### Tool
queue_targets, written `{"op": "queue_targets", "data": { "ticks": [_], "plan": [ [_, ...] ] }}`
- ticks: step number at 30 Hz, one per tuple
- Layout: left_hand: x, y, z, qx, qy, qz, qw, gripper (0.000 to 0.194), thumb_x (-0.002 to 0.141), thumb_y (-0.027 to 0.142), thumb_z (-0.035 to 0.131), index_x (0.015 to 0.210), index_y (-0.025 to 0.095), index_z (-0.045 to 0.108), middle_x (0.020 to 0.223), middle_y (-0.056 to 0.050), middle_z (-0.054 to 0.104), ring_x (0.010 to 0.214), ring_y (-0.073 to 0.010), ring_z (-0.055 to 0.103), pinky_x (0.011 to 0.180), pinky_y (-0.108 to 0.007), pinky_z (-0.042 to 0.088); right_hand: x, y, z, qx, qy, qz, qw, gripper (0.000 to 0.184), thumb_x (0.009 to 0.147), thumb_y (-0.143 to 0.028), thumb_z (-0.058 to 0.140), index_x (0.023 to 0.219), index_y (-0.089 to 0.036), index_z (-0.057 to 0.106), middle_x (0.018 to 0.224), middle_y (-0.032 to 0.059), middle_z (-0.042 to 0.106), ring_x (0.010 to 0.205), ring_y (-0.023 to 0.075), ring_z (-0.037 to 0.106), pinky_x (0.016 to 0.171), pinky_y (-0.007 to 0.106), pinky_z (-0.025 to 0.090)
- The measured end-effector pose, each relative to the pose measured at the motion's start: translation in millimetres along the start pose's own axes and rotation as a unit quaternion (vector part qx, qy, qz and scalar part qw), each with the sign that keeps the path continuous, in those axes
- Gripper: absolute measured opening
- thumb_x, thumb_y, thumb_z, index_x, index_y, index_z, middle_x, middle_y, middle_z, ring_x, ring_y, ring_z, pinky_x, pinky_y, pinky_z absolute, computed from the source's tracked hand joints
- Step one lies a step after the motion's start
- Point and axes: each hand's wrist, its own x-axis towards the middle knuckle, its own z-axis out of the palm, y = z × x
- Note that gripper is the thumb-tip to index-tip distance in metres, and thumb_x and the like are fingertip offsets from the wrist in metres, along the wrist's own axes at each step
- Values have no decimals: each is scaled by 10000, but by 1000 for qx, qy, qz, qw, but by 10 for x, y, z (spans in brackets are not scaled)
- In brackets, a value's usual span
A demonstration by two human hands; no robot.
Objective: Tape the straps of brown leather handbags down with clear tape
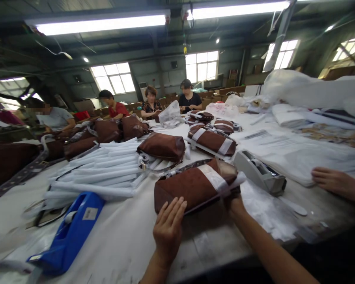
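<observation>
A brown handbag (185, 187) with darker end panels lies in front of me on the table, a white paper or foam strip (213, 177) wrapped over it. My left hand (169, 225) rests against its near left side, fingers stretched out flat on the fabric. At the bag's right end, my right hand (235, 203) grips it from below, its fingers mostly hidden behind the bag. A white roll end (241, 178) sticks out beside that hand. Just behind the bag's right end stands a grey tape dispenser (258, 173).
A blue tape dispenser (69, 232) stands at front left, near white rolls (106, 169). More brown bags (161, 146) lie behind. Another person's hand (333, 181) rests on stacked plastic sleeves (278, 154) at right. Several co-workers (191, 98) sit across the table.
</observation>
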Motion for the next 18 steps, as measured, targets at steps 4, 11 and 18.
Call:
{"op": "queue_targets", "data": {
  "ticks": [4,11,18],
  "plan": [
    [-226,185,56,-23,-41,1,999,432,932,-12,467,1262,208,638,1231,4,715,1203,-133,629,1107,-309,441,-68,-284,-832,-63,178,-22,982,594,706,-441,711,1237,-214,570,1287,126,644,1158,312,631,919,430,547],
    [-350,327,57,-48,-57,0,997,338,984,83,464,1221,220,662,1209,24,724,1158,-127,655,1064,-295,487,-77,-1011,-364,-416,-19,-266,869,283,920,-389,552,1129,-269,700,1140,70,722,1015,259,692,950,402,521],
    [-362,338,51,-38,-46,3,998,320,991,115,463,1204,231,673,1187,9,734,1141,-133,666,1025,-292,524,687,-652,894,-620,-359,-123,687,246,901,-178,525,880,-180,771,965,124,759,965,274,698,882,360,500]
  ]
}}
